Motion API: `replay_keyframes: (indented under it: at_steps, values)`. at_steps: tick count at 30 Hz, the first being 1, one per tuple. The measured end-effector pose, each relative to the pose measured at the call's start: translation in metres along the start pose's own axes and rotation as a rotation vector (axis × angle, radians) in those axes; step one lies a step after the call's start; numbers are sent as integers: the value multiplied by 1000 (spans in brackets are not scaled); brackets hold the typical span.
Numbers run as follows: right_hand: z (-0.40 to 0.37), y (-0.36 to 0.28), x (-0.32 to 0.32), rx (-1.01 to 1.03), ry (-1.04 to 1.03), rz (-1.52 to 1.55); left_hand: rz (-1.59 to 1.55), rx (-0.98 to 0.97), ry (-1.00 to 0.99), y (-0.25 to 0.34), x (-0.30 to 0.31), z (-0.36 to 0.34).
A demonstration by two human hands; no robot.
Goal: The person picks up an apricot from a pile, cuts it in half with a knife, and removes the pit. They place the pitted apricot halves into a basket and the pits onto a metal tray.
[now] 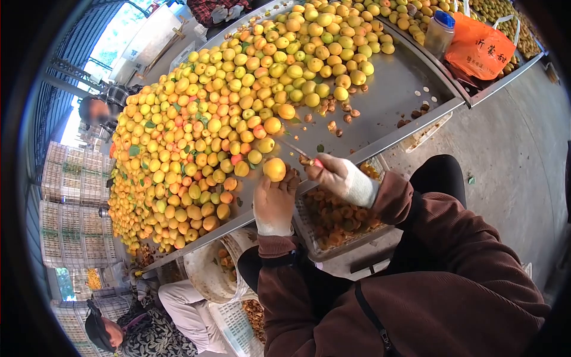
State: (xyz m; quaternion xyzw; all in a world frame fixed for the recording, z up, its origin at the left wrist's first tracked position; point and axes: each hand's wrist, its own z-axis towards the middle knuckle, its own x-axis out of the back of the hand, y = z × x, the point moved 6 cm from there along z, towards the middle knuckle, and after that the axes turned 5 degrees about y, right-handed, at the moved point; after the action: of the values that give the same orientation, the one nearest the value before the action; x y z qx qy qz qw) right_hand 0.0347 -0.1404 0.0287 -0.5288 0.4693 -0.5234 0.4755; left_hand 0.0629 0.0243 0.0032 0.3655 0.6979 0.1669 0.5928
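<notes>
My left hand (275,202), in a pale glove, is closed around a yellow apricot (275,169) at the metal table's near edge. Close to its right, my gloved right hand (336,177) grips a small knife (292,148), whose thin blade points up and left toward the fruit pile. The blade does not touch the held apricot. Something brown sits by the fingers at the knife's base; I cannot make out what it is. A big heap of apricots (202,119) covers the table beyond my hands. Beneath them stands a crate (315,253) of cut apricot pieces.
Several apricot pits (348,113) lie on the metal table (386,89). At the upper right are an orange bag (479,47) and a blue-lidded jar (439,35). A white bucket (205,268) stands left of the crate. Other people sit around the table; stacked crates (77,235) stand at left.
</notes>
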Motion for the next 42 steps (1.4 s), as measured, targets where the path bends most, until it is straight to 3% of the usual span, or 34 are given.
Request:
replay_keyframes:
  at_steps: [2,3,6,11,14,17,25,29,31,36,42]
  values:
    - [-9,-13,-5,43,-50,31,-32,43,-89,-9,-4,1]
    - [-12,-13,-5,-48,-102,33,-61,84,-174,-12,-12,0]
    - [-12,-8,-9,30,-88,196,-98,89,-205,-22,-24,-4]
    - [-9,3,-12,-72,-103,154,-104,106,-192,-32,-20,-1]
    - [-6,14,-12,17,-83,309,-111,89,-208,-29,-23,-3]
    - [-5,27,-21,13,-159,235,-101,68,-209,-26,-20,-2]
    - [-21,5,-20,117,-27,-72,-79,37,-144,-22,-23,-7]
    - [-24,2,-21,199,76,-33,21,-34,-142,-16,-26,-10]
    - [-25,-1,-21,170,0,-104,60,-79,-130,-10,-27,-12]
    - [-18,9,-21,172,-105,-107,557,-312,-118,21,-20,-15]
    - [-14,24,-21,165,-151,-110,736,-397,-34,25,-23,-21]
